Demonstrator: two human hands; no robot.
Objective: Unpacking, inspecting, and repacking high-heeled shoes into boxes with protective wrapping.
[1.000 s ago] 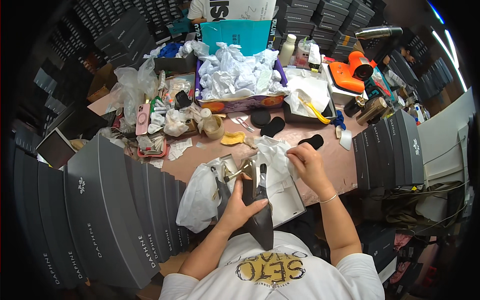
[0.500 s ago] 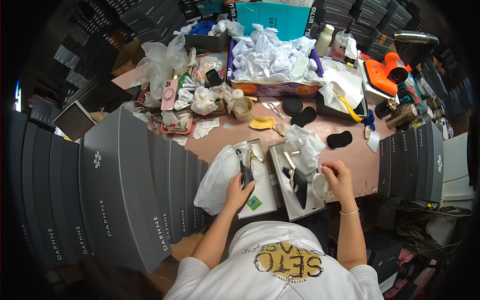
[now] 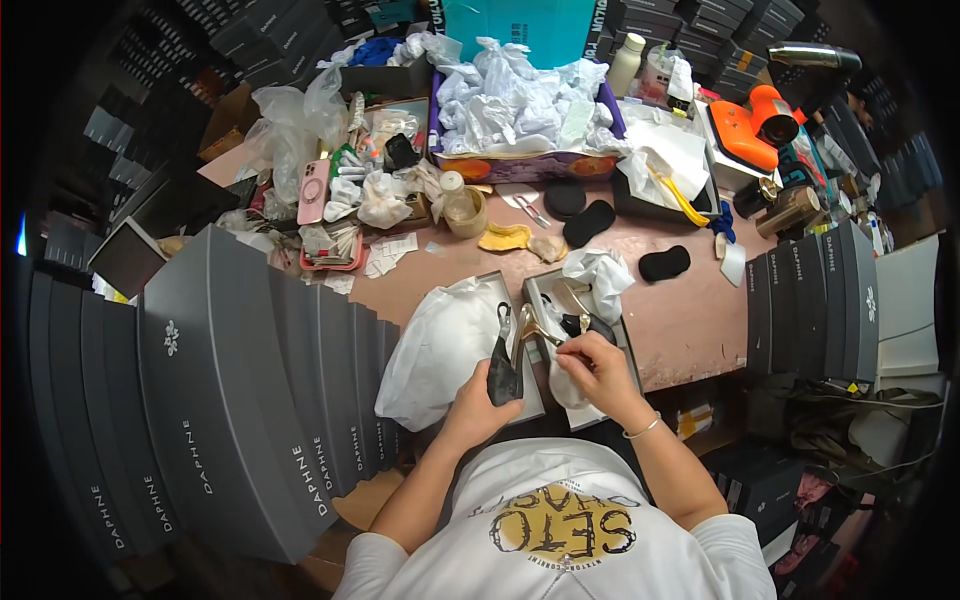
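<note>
My left hand (image 3: 484, 402) is closed round a black shoe (image 3: 503, 370), lifted and tilted over the left open shoe box (image 3: 532, 398). A shiny gold-toned part (image 3: 530, 322) of the shoe points toward my right hand (image 3: 603, 375). That hand is closed in a pinch beside it, with a thin whitish cloth (image 3: 566, 386) hanging below the fingers. Whether the fingertips touch the shoe I cannot tell. In the right open shoe box (image 3: 628, 352) lies another dark shoe (image 3: 592, 326) with white tissue paper (image 3: 600, 280). A big white paper sheet (image 3: 425, 350) spills from the left box.
Grey shoe boxes (image 3: 225, 400) stand in a row at left, others (image 3: 800, 310) at right. Behind are a purple carton (image 3: 530, 168) of crumpled paper, black pads (image 3: 664, 263), a yellow cloth (image 3: 505, 237), a jar (image 3: 462, 207) and an orange device (image 3: 745, 130).
My left hand has raised and turned the black shoe out of the left box. My right hand has moved left toward it with the whitish cloth. The whole view has shifted slightly.
</note>
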